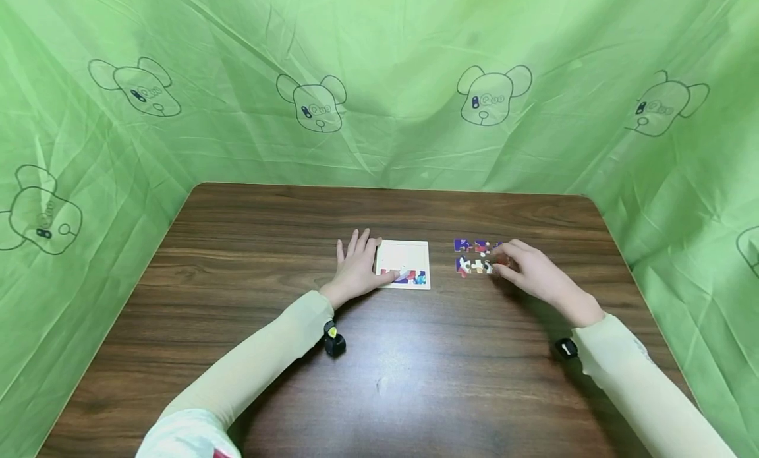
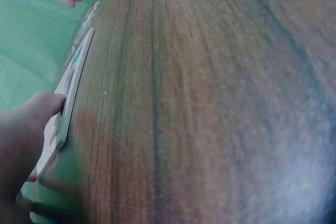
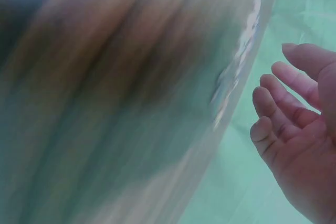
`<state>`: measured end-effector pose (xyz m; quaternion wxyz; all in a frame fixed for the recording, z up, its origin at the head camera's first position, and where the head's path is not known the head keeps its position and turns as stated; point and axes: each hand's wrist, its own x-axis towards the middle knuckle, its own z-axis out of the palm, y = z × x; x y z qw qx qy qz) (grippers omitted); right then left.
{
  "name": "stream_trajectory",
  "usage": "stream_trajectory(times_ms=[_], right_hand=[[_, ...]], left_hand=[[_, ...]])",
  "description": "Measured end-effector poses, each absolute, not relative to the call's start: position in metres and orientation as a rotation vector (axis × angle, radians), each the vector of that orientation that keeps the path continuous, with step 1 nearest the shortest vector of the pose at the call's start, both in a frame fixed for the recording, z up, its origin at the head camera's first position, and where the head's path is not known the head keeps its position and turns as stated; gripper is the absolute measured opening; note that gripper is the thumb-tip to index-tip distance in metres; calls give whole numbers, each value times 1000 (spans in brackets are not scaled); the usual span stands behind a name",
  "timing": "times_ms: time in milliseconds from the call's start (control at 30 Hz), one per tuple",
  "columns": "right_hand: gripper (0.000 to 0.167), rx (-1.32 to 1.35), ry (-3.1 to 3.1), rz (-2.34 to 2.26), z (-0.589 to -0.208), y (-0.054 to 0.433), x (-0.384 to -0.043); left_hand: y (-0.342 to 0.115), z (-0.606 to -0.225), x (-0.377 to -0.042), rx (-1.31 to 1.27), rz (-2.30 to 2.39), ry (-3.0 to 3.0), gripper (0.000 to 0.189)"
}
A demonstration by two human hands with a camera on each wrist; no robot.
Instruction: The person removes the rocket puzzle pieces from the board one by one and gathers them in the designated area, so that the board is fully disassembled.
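A square white puzzle tray (image 1: 403, 252) lies flat on the table, with colourful puzzle pieces (image 1: 420, 277) fitted along its near side. At its left edge my left hand (image 1: 358, 265) rests with fingers spread, the thumb (image 2: 50, 103) lying across the tray's near part. Loose purple, red and white jigsaw pieces (image 1: 464, 265) lie in rows to the right of the tray. Over the right end of those rows hovers my right hand (image 1: 534, 272), partly covering some pieces. In the right wrist view its bent fingers (image 3: 269, 100) stand apart from the thumb, with nothing visible between them.
The brown wood-grain table (image 1: 379, 392) has rounded far corners. Green curtains (image 1: 391, 142) with bear-head outlines hang behind it and at both sides. Black wrist devices sit on both sleeves, one at the left (image 1: 334, 339) and one at the right (image 1: 566, 348).
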<state>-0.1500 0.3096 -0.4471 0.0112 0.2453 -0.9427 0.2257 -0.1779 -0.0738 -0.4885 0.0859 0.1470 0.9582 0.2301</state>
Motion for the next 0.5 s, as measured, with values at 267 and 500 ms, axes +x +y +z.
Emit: stream_trajectory(times_ms=[267, 500], right_hand=[[20, 903, -2952, 796, -440, 258, -157], [25, 1108, -2928, 797, -449, 219, -161]], left_hand=[[-74, -489, -178, 440, 699, 2860, 92], [-74, -494, -178, 447, 723, 2859, 91]])
